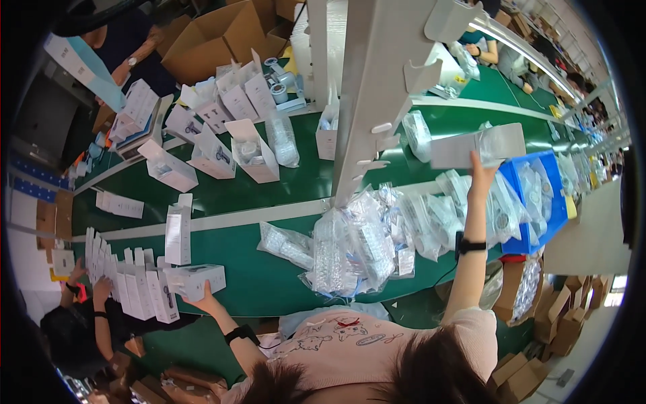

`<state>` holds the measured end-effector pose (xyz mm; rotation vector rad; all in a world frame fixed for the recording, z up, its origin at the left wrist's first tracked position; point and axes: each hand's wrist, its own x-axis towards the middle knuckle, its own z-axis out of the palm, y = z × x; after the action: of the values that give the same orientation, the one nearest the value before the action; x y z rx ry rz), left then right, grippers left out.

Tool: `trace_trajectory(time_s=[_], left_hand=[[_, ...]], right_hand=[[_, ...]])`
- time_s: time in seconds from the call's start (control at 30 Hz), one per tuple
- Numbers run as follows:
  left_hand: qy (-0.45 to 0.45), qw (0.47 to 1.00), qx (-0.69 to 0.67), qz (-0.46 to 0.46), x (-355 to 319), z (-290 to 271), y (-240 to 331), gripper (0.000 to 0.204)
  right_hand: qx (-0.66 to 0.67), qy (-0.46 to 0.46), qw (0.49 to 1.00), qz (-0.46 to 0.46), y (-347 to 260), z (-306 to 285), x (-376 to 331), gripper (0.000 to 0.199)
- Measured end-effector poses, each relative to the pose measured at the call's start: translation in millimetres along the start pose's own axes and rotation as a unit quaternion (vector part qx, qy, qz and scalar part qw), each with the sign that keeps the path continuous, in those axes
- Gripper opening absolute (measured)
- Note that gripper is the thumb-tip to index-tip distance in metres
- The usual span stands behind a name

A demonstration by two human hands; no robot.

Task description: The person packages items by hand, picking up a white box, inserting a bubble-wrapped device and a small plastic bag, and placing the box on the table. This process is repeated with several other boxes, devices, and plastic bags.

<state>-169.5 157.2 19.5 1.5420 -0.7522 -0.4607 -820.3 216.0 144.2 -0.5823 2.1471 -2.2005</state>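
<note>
My left hand (204,296) gripped a small white box (195,279) at the near edge of the green surface (229,269), beside a row of standing white boxes (128,283). My right hand (481,176) was raised, pinching a flat grey-white carton (478,145) above a blue bin (562,195). Shiny clear plastic bags (363,242) lay heaped between my arms; what was inside them was hard to make out.

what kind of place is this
Most likely a factory packing line: a long green conveyor belt, rows of small white cardboard product boxes, a heap of clear plastic bagged parts, and brown cardboard shipping cartons.
</note>
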Motion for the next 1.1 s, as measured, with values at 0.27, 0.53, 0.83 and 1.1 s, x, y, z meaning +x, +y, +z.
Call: trace_trajectory(time_s=[0.27, 0.53, 0.83, 1.1], left_hand=[[-0.006, 1.000, -0.018, -0.002, -47, -1, -17, 0.091], [-0.051, 0.997, 0.007, 0.056, -41, 10, -28, 0.093], [-0.105, 0.994, 0.004, 0.036, -33, -9, -16, 0.094], [-0.274, 0.961, -0.026, 0.036, -24, -55, -29, 0.088]], right_hand=[[-0.250, 0.106, 0.959, -0.087, 189, 27, 173, 0.077], [-0.706, -0.322, 0.619, -0.119, 180, -22, 176, 0.057], [-0.056, -0.774, 0.627, 0.060, -93, 139, -273, 0.046], [-0.213, -0.606, 0.767, 0.014, -9, 426, -533, 0.107]])
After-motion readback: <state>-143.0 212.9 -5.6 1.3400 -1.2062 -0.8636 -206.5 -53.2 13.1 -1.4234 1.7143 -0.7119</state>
